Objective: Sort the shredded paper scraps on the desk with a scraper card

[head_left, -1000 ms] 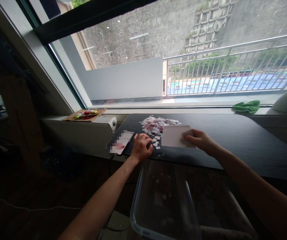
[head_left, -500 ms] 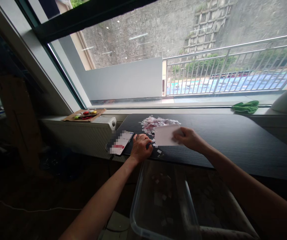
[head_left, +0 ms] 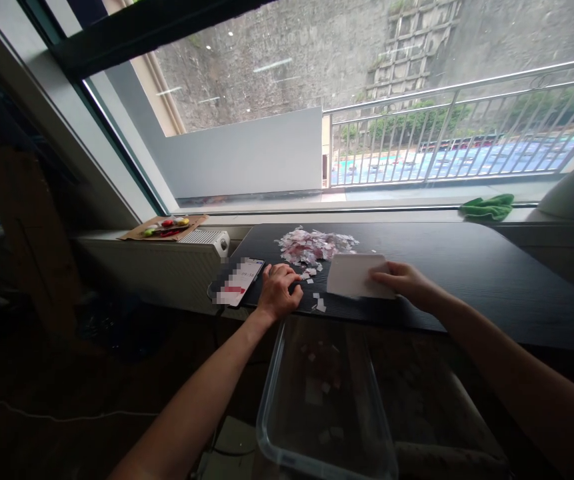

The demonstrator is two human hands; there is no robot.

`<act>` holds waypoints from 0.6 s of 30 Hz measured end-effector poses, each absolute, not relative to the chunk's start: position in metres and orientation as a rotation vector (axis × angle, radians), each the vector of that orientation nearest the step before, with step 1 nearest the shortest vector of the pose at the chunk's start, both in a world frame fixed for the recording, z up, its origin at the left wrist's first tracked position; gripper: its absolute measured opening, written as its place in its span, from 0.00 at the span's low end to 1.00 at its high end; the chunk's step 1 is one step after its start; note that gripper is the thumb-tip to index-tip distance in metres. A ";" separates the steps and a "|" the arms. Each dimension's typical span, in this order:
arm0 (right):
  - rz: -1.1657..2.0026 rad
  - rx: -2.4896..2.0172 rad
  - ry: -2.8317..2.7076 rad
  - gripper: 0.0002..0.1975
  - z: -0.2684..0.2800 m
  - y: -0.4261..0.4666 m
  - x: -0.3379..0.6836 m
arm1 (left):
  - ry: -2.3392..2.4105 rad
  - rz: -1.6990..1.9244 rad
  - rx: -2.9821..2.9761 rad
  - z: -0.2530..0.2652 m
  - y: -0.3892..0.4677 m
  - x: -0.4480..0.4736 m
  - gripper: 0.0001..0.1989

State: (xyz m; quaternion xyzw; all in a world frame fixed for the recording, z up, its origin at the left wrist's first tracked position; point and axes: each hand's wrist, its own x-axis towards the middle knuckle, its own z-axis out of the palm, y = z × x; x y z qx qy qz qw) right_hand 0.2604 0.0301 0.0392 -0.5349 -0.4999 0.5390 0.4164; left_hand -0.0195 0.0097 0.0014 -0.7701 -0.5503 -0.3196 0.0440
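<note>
My right hand (head_left: 409, 283) grips the right edge of a white rectangular card (head_left: 349, 275) with rounded corners, held just over the black table. My left hand (head_left: 279, 290) rests at the front of the table with bent fingers and the thumb apart; nothing shows in it. Behind the card lies a heap of small white and pinkish paper scraps (head_left: 311, 244). A few loose scraps (head_left: 319, 304) are strewn between my hands near the front edge. Below that edge stands a clear plastic bin (head_left: 263, 427) with some scraps inside.
A phone (head_left: 241, 283) lies left of my left hand. The black tabletop (head_left: 471, 280) runs under the window. A green cloth (head_left: 487, 207) sits on the sill at right. Small colourful items lie on cardboard (head_left: 134, 230) above the radiator (head_left: 167, 270) at left.
My right hand has drawn the card to the right, away from the heap and my left hand. More loose scraps show between them. The left hand stays nearly in place.
</note>
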 end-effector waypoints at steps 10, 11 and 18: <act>1.542 -1.296 -1.315 0.07 0.041 0.023 0.249 | -1.666 -0.985 -2.355 -0.001 0.011 -0.019 0.08; 1.554 -1.289 -1.328 0.08 0.041 0.023 0.249 | -1.665 -0.986 -2.354 -0.001 0.011 -0.020 0.08; 1.606 -1.256 -1.412 0.14 0.039 0.022 0.256 | -1.654 -0.982 -2.347 -0.002 0.012 -0.020 0.07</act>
